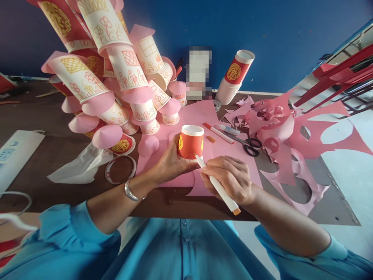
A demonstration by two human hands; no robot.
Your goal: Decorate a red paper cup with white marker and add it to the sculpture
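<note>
Holding a red paper cup (190,142) upside down on a pink paper sheet (233,155), the left hand (171,163) wraps its grip around the cup's left side; the cup stands near the middle of the bench (58,155), and a gold round emblem shows on its wall, its characters too small to read; the right hand (231,179) closes its grip on a white pen with an orange end (217,184), the tip touching the cup's lower rim; a silver bracelet (130,190) circles the left wrist; just beyond the cup lie a second white pen (219,132), a small glue tube (230,129) and black-handled scissors (247,144); pink paper offcuts (291,140) with round holes spread to the right; far left rises a cluster of decorated cups with pink cone tops (116,77), printed with flowers and lattice patterns; a stack of red cups (236,76) leans against the blue wall at the far side; a tape ring (120,169) and a clear plastic bag (78,165) lie on the left; no writing can be read anywhere.
</note>
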